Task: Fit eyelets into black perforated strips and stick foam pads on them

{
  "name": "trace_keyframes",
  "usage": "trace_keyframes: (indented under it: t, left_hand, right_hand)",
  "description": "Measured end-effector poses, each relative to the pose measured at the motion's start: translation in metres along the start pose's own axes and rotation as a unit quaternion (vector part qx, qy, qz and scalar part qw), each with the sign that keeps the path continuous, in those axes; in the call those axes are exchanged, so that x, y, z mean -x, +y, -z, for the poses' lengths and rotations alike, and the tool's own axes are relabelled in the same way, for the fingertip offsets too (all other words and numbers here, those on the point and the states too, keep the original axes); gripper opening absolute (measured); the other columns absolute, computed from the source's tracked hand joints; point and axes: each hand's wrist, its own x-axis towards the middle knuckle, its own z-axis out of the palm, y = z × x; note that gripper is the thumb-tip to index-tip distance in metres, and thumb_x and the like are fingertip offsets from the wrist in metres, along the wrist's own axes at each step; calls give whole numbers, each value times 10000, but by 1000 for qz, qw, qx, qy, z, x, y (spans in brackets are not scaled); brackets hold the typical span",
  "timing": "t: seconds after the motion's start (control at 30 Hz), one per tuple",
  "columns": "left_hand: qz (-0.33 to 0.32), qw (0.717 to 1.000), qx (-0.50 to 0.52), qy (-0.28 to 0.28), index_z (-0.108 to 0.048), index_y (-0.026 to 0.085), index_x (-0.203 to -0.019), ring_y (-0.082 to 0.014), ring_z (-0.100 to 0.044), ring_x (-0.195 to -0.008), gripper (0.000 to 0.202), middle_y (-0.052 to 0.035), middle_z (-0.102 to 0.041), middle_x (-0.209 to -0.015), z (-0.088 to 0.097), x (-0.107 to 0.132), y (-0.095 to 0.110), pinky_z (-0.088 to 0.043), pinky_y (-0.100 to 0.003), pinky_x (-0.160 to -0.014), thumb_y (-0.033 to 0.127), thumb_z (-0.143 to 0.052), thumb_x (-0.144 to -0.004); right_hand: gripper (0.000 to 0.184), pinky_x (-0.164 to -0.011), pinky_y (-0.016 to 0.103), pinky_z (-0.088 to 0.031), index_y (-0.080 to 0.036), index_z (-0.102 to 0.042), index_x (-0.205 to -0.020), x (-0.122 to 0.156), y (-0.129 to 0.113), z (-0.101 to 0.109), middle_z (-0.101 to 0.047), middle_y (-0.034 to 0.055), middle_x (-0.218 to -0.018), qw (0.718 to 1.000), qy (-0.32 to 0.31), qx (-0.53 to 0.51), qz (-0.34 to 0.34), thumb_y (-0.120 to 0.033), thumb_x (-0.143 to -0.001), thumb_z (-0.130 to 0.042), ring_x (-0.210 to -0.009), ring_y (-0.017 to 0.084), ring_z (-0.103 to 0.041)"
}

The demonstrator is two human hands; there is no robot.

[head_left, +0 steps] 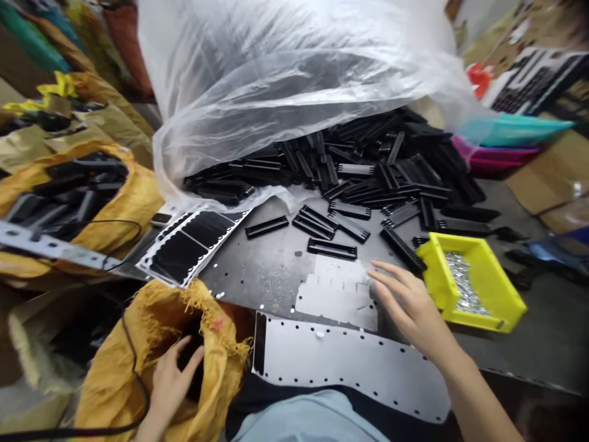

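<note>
My left hand (pixel 172 376) is at the mouth of an orange woven sack (pixel 108 362), thumb and fingers apart and nothing seen between them; the inside of the sack is dark. Over the worktable, my right hand (pixel 407 301) is stretched out with its fingers spread. Its fingertips are beside a pale sheet (pixel 335 291) on the tabletop. A slotted black plastic piece (pixel 332 248) lies just beyond that sheet. Along the near edge runs a white strip with black dots (pixel 345 356), one dark end on its left.
A clear plastic bag (pixel 294 80) spills a heap of black plastic parts (pixel 368 159). To the right stands a yellow bin (pixel 504 301) holding small silvery hardware (pixel 464 285). Black label sheets (pixel 188 245) lie at left, near another orange sack (pixel 138 178) of black parts.
</note>
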Motion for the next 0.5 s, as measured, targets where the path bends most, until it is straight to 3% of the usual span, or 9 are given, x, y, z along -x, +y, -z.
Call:
trace_keyframes:
  t: [0.1,0.13,0.2,0.3,0.37,0.4,0.5]
  left_hand:
    - [-122,986,-5,-115,-720,250,-893,-251,-723,-758,418,-38,-750,-828,3,10,54,-601,-360,-765,646,-587,-880]
    - [-170,975,22,-144,-719,259,-938,-233,-729,-806,361,-26,-760,-882,-1,8,80,-597,-336,-808,591,-577,-926]
    - [-264,954,76,-120,-719,258,-1028,-247,-724,-999,307,-48,-768,-1064,-17,-14,137,-574,-357,-941,504,-541,-981]
    - [-329,940,95,-16,-655,191,-1273,-299,-578,-1339,350,-133,-658,-1378,-51,-84,211,-409,-487,-1200,301,-507,-975]
    - [-312,948,71,0,-613,142,-1354,-356,-454,-1449,451,-182,-574,-1479,-68,-132,238,-303,-577,-1249,227,-566,-914]
    - [-312,948,68,-7,-622,118,-1345,-381,-471,-1421,463,-205,-591,-1446,-72,-150,244,-319,-605,-1227,224,-592,-895]
    - [-331,940,61,-55,-698,135,-1250,-371,-586,-1248,382,-177,-695,-1251,-70,-163,244,-420,-598,-1138,285,-621,-907]
  right_hand:
    - [265,-1057,477,-489,-263,-693,-1224,-45,-4,-13,-670,98,-1358,997,-71,37,20,-317,-1068,-485,-1260,273,-628]
    - [249,-1044,469,-495,-245,-696,-1216,-62,-5,-21,-682,107,-1324,993,-102,56,17,-298,-1052,-516,-1239,275,-634]
    - [244,-1016,492,-500,-199,-694,-1207,-93,-4,-36,-683,143,-1285,985,-141,98,-5,-250,-976,-635,-1204,314,-637]
    - [298,-992,536,-499,-169,-689,-1164,-119,2,-51,-709,157,-1205,980,-158,116,-20,-172,-870,-734,-1167,359,-642]
    - [283,-991,515,-514,-187,-686,-1153,-117,7,-48,-737,124,-1165,979,-171,109,-19,-164,-875,-730,-1141,334,-666]
    - [270,-992,497,-524,-197,-685,-1161,-111,9,-43,-745,109,-1164,979,-175,102,-17,-173,-894,-718,-1135,316,-676]
    - [243,-996,438,-551,-218,-683,-1213,-74,9,-24,-752,91,-1207,981,-177,73,-11,-247,-973,-659,-1139,264,-696]
